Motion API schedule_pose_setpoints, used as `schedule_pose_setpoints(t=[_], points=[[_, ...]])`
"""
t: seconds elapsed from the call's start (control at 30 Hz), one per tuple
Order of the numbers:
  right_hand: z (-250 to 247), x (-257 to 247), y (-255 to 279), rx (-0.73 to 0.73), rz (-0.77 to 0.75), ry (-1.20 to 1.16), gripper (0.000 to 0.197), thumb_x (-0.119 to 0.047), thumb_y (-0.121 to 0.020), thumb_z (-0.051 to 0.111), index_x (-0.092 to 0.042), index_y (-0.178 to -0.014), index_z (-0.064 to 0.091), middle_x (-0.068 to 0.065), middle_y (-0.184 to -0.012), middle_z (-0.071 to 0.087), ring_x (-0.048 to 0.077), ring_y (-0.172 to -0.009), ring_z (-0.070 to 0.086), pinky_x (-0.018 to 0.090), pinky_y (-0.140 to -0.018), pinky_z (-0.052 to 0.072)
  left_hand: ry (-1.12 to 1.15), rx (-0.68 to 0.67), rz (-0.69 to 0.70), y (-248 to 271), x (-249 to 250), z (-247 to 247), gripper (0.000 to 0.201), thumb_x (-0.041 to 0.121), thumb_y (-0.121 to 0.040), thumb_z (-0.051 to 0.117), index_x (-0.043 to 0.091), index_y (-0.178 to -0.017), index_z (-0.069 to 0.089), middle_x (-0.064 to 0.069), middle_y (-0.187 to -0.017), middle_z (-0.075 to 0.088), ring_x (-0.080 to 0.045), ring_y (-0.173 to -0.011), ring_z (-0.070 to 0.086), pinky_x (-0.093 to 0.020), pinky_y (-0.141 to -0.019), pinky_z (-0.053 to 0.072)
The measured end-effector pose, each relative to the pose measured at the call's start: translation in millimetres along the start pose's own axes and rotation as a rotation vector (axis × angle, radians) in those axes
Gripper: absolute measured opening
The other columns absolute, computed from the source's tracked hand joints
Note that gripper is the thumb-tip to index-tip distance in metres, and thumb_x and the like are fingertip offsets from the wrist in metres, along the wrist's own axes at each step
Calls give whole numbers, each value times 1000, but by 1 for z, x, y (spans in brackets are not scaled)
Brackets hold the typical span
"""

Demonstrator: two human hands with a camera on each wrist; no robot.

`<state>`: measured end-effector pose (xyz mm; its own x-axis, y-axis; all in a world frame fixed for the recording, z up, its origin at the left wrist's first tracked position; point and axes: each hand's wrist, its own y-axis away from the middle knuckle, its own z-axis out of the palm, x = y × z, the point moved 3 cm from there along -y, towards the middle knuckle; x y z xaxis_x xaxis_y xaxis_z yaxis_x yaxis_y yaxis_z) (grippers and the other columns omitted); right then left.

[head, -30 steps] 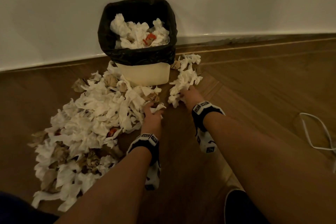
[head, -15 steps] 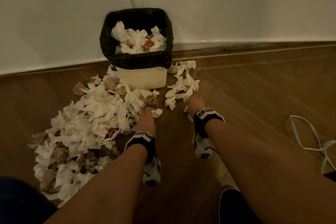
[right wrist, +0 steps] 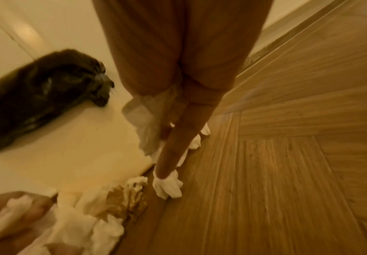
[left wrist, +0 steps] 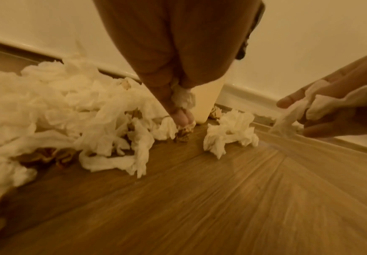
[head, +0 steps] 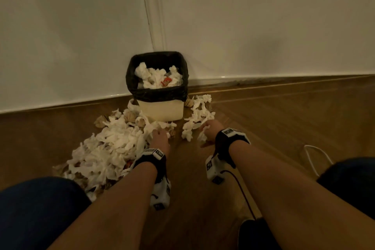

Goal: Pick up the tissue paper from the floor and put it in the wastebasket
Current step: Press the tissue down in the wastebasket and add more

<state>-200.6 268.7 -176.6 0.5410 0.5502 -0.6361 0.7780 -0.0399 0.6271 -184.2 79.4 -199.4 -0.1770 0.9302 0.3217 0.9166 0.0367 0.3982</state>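
A wood floor (head: 284,119) meets white walls; the lined wastebasket (head: 160,107) stands far in the corner. Your left hand (head: 160,138) pinches tissue paper (left wrist: 183,98), your right hand (head: 209,132) clutches another wad (left wrist: 331,101). Loose trailing ends may drop short of the rim.
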Motion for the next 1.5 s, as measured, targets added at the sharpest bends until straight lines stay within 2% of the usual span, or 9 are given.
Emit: schedule_pose_setpoints(t=[0.17,0.37,0.5,0.73,0.9,1.0,1.1,1.37,1.5], points=[[-24,-30,29,46,-110,149,20,-4,-91,55,-9,-100,72,9,-122,58,30,-112,56,28,-84,51,34,64,105,11,19,-38,31,7,-95,37,7,-127,41,-21,-124,50,-33,-111,52,-36,-84,41],[-47,-74,69,155,-253,203,35,2,-90,45,-13,-64,64,11,-100,64,24,-95,55,30,-79,45,239,212,176,30,45,-94,27,9,-95,37,13,-121,40,-18,-108,57,-29,-86,54,-33,-66,39],[-65,-97,83,217,-282,214,22,-5,-92,45,-5,-85,66,18,-103,61,28,-99,56,34,-88,45,373,279,208,40,55,-127,33,29,-100,33,7,-122,44,-15,-117,54,-33,-103,54,-34,-79,41],[-70,-137,100,258,-302,297,38,-5,-97,34,2,-133,42,22,-140,37,35,-128,39,34,-105,31,175,346,167,43,53,-173,38,2,-92,40,11,-129,48,-19,-135,41,-35,-125,39,-39,-105,35],[-66,-154,95,266,-330,444,45,-6,-91,45,-7,-135,36,18,-139,27,41,-121,43,41,-99,43,339,457,288,43,50,-196,45,-19,-83,39,-3,-124,46,-20,-139,25,-30,-119,42,-22,-103,33],[-62,-163,85,272,-388,590,45,-9,-92,50,-2,-135,37,19,-139,31,35,-124,40,27,-85,43,455,548,275,43,44,-204,40,-9,-90,39,8,-123,52,-16,-130,30,-21,-95,47,-17,-89,37],[-56,-169,80,294,-486,580,36,-9,-93,51,4,-127,48,21,-132,49,33,-121,48,32,-95,40,588,568,247,33,34,-204,30,6,-90,53,13,-119,54,-9,-115,49,-17,-92,49,-17,-79,36],[-45,-173,52,415,-571,95,31,-2,-93,38,-7,-124,40,19,-103,59,33,-94,57,41,-82,46,669,597,210,-1,23,-197,14,21,-85,66,14,-96,67,-3,-100,65,-13,-85,58,-18,-73,41],[-45,-181,29,462,-550,-130,25,-8,-92,48,-9,-115,41,12,-96,55,24,-80,53,33,-66,43,524,613,226,-22,30,-196,22,15,-91,55,12,-108,69,-13,-121,56,-25,-105,59,-24,-93,44]])
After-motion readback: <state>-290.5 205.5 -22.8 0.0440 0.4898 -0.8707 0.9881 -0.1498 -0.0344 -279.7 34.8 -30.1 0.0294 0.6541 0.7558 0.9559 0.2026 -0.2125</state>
